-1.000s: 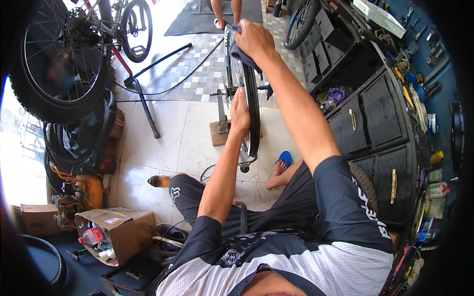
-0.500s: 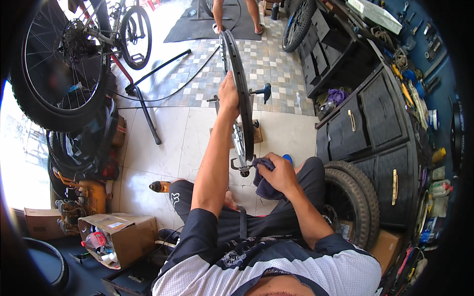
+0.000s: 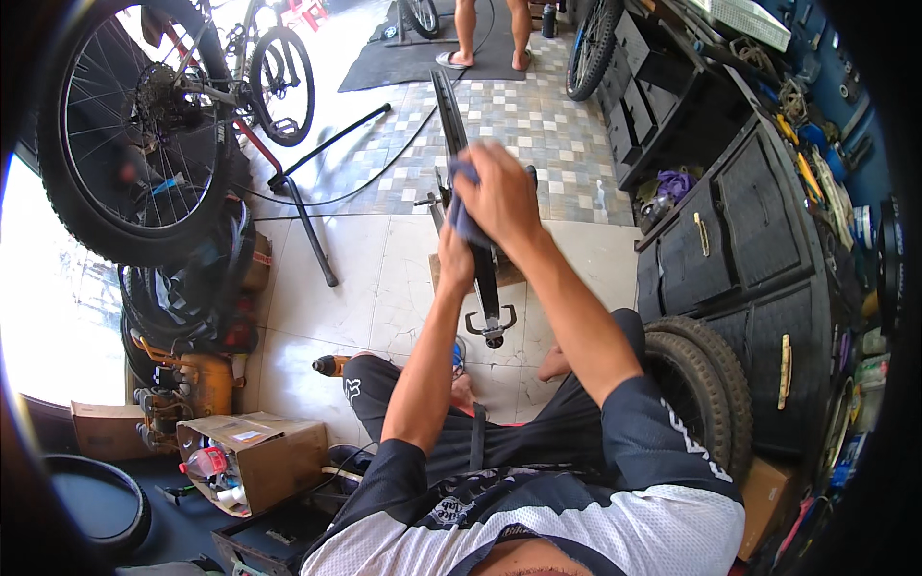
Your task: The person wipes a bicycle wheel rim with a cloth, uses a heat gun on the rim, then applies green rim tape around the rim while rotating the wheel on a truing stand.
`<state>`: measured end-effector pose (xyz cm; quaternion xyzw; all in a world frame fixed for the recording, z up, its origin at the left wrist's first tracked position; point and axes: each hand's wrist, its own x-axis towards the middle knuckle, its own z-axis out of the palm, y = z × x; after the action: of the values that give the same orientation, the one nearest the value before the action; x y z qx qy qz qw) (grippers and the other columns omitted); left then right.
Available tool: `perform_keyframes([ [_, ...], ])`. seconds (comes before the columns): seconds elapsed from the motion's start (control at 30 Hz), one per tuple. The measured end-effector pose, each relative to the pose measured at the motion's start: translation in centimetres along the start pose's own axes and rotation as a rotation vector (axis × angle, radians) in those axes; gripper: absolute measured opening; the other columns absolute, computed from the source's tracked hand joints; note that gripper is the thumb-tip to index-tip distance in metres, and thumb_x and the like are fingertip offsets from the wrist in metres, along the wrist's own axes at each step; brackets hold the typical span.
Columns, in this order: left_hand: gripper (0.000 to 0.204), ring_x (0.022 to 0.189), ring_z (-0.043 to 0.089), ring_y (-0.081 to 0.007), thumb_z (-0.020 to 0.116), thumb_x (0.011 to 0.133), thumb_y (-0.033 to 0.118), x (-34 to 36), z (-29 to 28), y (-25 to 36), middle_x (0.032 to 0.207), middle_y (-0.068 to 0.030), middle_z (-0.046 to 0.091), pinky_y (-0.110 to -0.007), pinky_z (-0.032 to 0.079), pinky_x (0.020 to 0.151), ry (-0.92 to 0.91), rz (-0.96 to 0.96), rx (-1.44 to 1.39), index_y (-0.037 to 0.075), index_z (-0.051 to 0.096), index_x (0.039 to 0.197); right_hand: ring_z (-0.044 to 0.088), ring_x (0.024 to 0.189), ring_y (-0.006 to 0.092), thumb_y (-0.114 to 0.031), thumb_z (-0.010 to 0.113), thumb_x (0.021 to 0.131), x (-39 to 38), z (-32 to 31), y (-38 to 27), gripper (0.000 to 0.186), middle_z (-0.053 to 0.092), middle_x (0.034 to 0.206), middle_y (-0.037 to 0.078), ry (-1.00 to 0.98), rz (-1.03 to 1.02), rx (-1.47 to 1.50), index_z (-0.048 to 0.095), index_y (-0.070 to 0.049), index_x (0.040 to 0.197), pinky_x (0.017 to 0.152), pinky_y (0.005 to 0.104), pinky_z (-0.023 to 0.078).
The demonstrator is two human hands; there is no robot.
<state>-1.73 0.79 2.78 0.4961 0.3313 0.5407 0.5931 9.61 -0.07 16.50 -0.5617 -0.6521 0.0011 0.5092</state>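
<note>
A black bicycle wheel rim [image 3: 488,280] stands upright in front of me in a stand, whose metal caliper arms [image 3: 492,324] straddle its near end. My right hand [image 3: 501,192], smeared by motion, is closed on a dark purple-blue cloth [image 3: 466,219] and presses it over the upper part of the rim. Just below the cloth, my left hand [image 3: 455,261] grips the rim's left side; the cloth and right hand partly hide its fingers.
A mountain bike [image 3: 144,125] stands at the left, with a black stand leg [image 3: 309,240] on the floor. Below are a yellow-black drill [image 3: 330,366] and an open cardboard box [image 3: 279,461]. Tyres [image 3: 706,384] lean by black drawers [image 3: 735,202]. Another person's legs [image 3: 466,34] stand ahead.
My right hand has carried the cloth from the rim's near end up to its upper part. My left hand has come lower, towards me. The other person's feet have shifted, and the view has turned slightly.
</note>
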Motion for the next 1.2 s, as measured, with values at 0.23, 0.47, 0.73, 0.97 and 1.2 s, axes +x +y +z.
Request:
perform_keyframes([
  [0.23,0.05,0.079,0.06,-0.0104,0.032,0.119,0.043,-6.1,-1.7,-6.4,0.094,-0.0043,0.067,-0.027,0.051,0.076,-0.008,-0.017,0.159,0.003,0.061,0.131,0.074,0.104,0.0433,-0.022,0.07,0.091,17.0,3.8,4.6,0.027,0.075,0.111,0.024,-0.119,0.053,-0.297,0.072,-0.004,0.11,0.092,0.0519,0.059],
  [0.47,0.042,0.073,0.052,-0.0064,0.038,0.118,0.042,-7.7,-0.1,-3.2,0.081,0.0032,0.054,-0.025,0.044,0.064,0.062,-0.159,-0.007,0.007,0.061,0.111,0.075,0.098,0.0447,-0.029,0.062,0.101,8.7,1.2,-0.8,0.03,0.067,0.119,0.022,-0.282,0.123,-0.39,0.066,-0.006,0.119,0.083,0.0547,0.061],
  [0.73,0.043,0.087,0.058,-0.0066,0.043,0.118,0.041,-5.3,0.4,-1.8,0.102,-0.0002,0.066,-0.025,0.051,0.077,0.037,-0.123,-0.082,0.004,0.065,0.122,0.073,0.083,0.0371,-0.024,0.072,0.095,-15.4,-5.2,-2.5,0.017,0.068,0.098,0.012,-0.298,0.203,-0.091,0.071,-0.011,0.107,0.071,0.0478,0.06],
  [0.97,0.041,0.093,0.055,-0.0189,0.036,0.119,0.031,-9.6,-1.2,-6.5,0.099,-0.0085,0.061,-0.036,0.048,0.087,0.008,0.063,0.305,-0.002,0.06,0.114,0.072,0.088,0.0359,-0.021,0.075,0.092,-3.9,-1.8,-0.1,0.019,0.071,0.1,0.012,-0.063,0.033,-0.104,0.073,-0.012,0.109,0.074,0.044,0.059],
  [1.2,0.035,0.112,0.066,-0.0229,0.056,0.111,0.023,-10.9,-7.5,-12.2,0.123,-0.0183,0.071,-0.035,0.05,0.099,-0.101,-0.03,0.515,-0.004,0.066,0.132,0.073,0.095,0.0412,-0.03,0.073,0.095,9.5,0.7,0.7,0.026,0.073,0.103,0.016,-0.076,0.026,-0.305,0.07,-0.009,0.11,0.082,0.0517,0.058],
])
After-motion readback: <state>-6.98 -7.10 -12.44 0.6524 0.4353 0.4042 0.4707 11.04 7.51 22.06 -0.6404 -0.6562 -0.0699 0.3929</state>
